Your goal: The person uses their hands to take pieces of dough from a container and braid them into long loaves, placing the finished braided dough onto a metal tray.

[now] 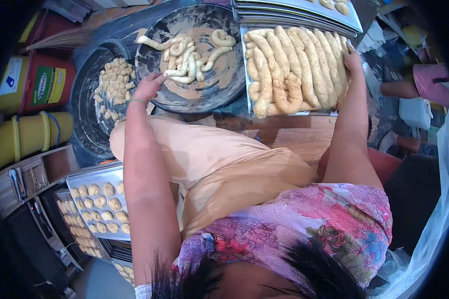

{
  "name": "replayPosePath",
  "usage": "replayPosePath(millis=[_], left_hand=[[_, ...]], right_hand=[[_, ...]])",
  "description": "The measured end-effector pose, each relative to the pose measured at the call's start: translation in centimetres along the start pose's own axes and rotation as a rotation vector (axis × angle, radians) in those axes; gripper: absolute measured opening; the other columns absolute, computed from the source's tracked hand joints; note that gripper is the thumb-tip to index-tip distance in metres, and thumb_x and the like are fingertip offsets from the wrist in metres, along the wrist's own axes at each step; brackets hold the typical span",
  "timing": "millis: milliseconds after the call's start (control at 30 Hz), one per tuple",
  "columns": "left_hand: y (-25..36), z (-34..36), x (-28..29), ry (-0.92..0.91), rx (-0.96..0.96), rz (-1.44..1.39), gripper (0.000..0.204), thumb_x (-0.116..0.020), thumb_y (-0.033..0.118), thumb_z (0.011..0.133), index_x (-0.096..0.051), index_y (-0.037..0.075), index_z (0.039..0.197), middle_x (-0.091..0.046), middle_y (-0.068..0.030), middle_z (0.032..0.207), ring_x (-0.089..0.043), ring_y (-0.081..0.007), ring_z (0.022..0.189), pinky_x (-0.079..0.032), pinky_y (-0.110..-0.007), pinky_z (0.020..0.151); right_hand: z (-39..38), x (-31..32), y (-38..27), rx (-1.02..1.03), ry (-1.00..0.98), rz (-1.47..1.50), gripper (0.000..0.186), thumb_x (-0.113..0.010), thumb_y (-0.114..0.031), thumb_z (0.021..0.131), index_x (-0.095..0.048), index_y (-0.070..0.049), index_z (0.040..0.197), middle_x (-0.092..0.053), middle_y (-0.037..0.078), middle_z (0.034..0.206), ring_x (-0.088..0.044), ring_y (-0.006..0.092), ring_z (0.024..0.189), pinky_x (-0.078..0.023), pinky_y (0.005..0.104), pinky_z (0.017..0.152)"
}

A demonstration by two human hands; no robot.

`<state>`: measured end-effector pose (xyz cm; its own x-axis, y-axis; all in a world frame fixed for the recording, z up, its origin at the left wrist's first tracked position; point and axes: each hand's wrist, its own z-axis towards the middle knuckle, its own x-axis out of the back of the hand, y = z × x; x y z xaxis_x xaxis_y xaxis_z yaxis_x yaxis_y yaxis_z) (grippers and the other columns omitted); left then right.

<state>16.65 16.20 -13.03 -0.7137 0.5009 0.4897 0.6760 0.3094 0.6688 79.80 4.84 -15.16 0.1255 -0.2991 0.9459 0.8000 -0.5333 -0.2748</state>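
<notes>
My left hand (150, 87) is at the near left rim of a wide black round pan (219, 97), its fingers closed on the end of a pale dough rope (184, 75). That rope runs into a tangled heap of dough ropes in the floury pan. To the right, a metal tray (249, 79) is packed with long, thick dough ropes (304, 65) lying side by side, some bent or looped at the near left. My right hand (353, 59) grips this tray's right edge near the far corner, against the last rope; its fingers are partly hidden.
A dark basin (80, 107) with small dough pieces stands left of the pan. Stacked trays (297, 15) rise behind the dough tray. At lower left are trays of round dough balls (100, 202). A broom (60, 39), coloured buckets (40, 82) and another person's leg (400, 89) flank the area.
</notes>
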Motion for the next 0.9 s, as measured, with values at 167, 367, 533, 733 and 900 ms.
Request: replayPosePath(millis=[167, 367, 533, 733, 900], left_hand=[[-1.2, 0.3, 0.3, -0.023, 0.052, -0.005, 0.052, -0.055, 0.045, 0.078, -0.051, 0.008, 0.115, -0.056, -0.0066, 0.101, -0.051, -0.0185, 0.084, -0.041, -0.032, 0.066], [-1.8, 0.0, 1.1, -0.015, 0.089, -0.016, 0.053, -0.056, 0.046, 0.078, -0.05, 0.008, 0.115, -0.055, -0.0079, 0.104, -0.051, -0.0196, 0.086, -0.043, -0.033, 0.072], [-1.0, 0.0, 0.5, -0.022, 0.077, -0.004, 0.054, -0.055, 0.046, 0.079, -0.049, 0.008, 0.117, -0.055, -0.0076, 0.104, -0.05, -0.0181, 0.088, -0.042, -0.033, 0.074], [-0.6, -0.7, 0.4, -0.079, 0.011, -0.019, 0.056, -0.054, 0.048, 0.079, -0.046, 0.01, 0.12, -0.054, -0.0076, 0.109, -0.05, -0.0181, 0.092, -0.042, -0.032, 0.075], [-0.9, -1.1, 1.0, -0.037, 0.031, -0.047, 0.057, -0.054, 0.048, 0.079, -0.046, 0.011, 0.121, -0.053, -0.0078, 0.109, -0.05, -0.0189, 0.092, -0.041, -0.034, 0.077]], right_hand=[[1.0, 2.3, 3.3, -0.077, -0.307, 0.481, 0.043, -0.052, -0.013, 0.075, -0.052, -0.008, 0.118, -0.062, 0.011, 0.093, -0.058, 0.0193, 0.085, -0.045, 0.0285, 0.075], [-5.5, 10.3, 6.3, -0.254, -0.44, 0.823, 0.031, -0.054, -0.007, 0.072, -0.051, -0.003, 0.102, -0.055, 0.005, 0.088, -0.054, 0.0131, 0.069, -0.047, 0.0264, 0.057], [-11.9, 9.0, 7.3, -0.501, -0.734, 0.494, 0.03, -0.066, -0.012, 0.067, -0.051, -0.009, 0.092, -0.054, 0.0, 0.075, -0.052, 0.01, 0.061, -0.042, 0.0245, 0.049], [-10.5, 5.9, 7.6, -0.453, -0.685, 0.443, 0.031, -0.071, -0.019, 0.067, -0.05, -0.01, 0.089, -0.053, 0.0, 0.069, -0.051, 0.0103, 0.054, -0.041, 0.0238, 0.047], [-8.2, 6.9, 6.9, -0.3, -0.572, 0.357, 0.034, -0.072, -0.027, 0.068, -0.05, -0.009, 0.086, -0.053, 0.001, 0.069, -0.05, 0.0118, 0.054, -0.041, 0.0245, 0.048]])
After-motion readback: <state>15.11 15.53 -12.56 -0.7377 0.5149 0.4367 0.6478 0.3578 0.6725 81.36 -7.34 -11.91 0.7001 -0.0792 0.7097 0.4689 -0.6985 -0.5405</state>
